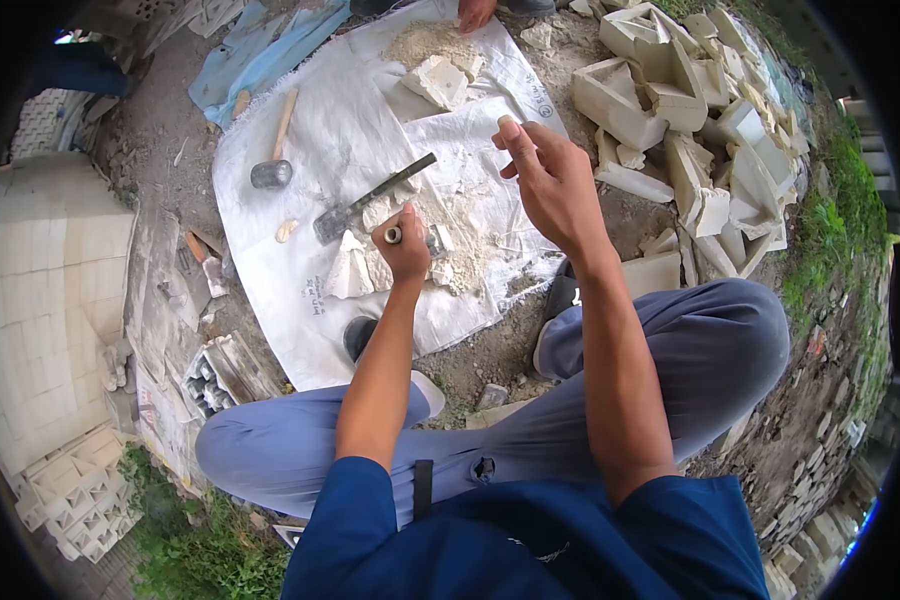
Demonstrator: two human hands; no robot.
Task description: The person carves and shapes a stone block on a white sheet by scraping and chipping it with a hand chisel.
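Your left grip (404, 252) wraps around a round-ended handle (393, 235) just upper left of centre, beside a pale stone chunk (348, 268); your right grip (540, 175), upper right of centre, hangs half curled, visibly bare.

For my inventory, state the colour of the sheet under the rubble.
The sheet is white, seen best in the head view.
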